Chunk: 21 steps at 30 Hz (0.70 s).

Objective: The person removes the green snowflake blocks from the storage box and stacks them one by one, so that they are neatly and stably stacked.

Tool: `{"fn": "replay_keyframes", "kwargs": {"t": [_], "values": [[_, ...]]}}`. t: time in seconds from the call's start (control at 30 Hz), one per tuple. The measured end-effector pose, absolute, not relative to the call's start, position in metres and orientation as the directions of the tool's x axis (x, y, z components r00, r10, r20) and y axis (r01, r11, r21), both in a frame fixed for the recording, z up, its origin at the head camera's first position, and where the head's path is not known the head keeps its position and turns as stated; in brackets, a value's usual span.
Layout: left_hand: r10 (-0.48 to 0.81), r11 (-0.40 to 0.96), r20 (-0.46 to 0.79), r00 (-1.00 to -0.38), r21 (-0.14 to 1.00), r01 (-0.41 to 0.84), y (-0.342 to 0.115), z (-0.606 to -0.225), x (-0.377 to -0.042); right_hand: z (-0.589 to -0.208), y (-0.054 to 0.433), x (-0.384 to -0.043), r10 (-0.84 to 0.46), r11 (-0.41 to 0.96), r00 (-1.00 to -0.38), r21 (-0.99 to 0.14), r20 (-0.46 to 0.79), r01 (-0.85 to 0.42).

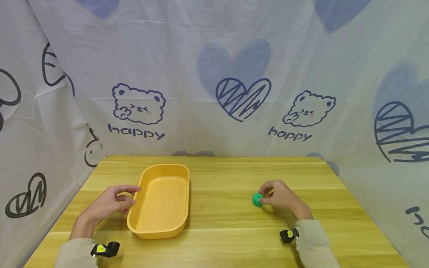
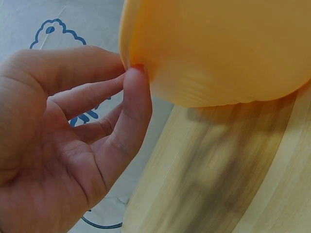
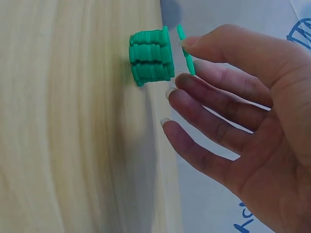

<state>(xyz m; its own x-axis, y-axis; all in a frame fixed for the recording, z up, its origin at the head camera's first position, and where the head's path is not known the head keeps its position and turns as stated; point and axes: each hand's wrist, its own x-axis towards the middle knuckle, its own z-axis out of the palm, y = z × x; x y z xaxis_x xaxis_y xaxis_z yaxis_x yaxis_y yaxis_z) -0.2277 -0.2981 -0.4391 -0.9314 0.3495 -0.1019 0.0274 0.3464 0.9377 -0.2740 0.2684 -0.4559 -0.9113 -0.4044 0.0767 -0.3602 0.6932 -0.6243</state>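
At the left of the table a yellow tray (image 1: 157, 208) lies with its rounded walls up. My left hand (image 1: 108, 203) is at its left side, and in the left wrist view the thumb (image 2: 137, 97) and forefinger pinch the tray's edge (image 2: 125, 36). My right hand (image 1: 279, 195) pinches a thin green wavy-edged piece (image 3: 188, 60) between thumb and forefinger, the other fingers loosely bent. A thin gap separates that piece from a short stack of similar green pieces (image 3: 150, 56) standing on the table. In the head view the stack (image 1: 257, 200) shows dark markings.
The wooden table (image 1: 221, 186) has its far edge against a hanging white cloth (image 1: 187, 111) printed with hearts and bears. Black wrist cameras (image 1: 289, 235) are strapped at both sleeves.
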Motion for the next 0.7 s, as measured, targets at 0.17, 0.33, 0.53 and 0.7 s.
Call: {"fn": "replay_keyframes", "kwargs": {"t": [0.17,0.33,0.53,0.7], "values": [[0.339,0.36,-0.113,-0.934,0.933,0.018,-0.2974,-0.4391,-0.2275,-0.458,0.2689,-0.2744,-0.399,0.696,-0.915,-0.63,0.06,-0.345],[0.338,0.366,-0.119,-0.934,0.931,0.014,-0.2979,-0.4391,-0.2278,-0.4611,0.2692,-0.2755,-0.404,0.695,-0.913,-0.628,0.06,-0.35],[0.336,0.354,-0.114,-0.935,0.935,0.013,-0.2963,-0.4396,-0.2273,-0.463,0.2699,-0.2766,-0.413,0.693,-0.909,-0.625,0.066,-0.36],[0.334,0.353,-0.115,-0.935,0.936,0.011,-0.2968,-0.4399,-0.2269,-0.4631,0.27,-0.2775,-0.427,0.683,-0.902,-0.63,0.064,-0.368]]}}
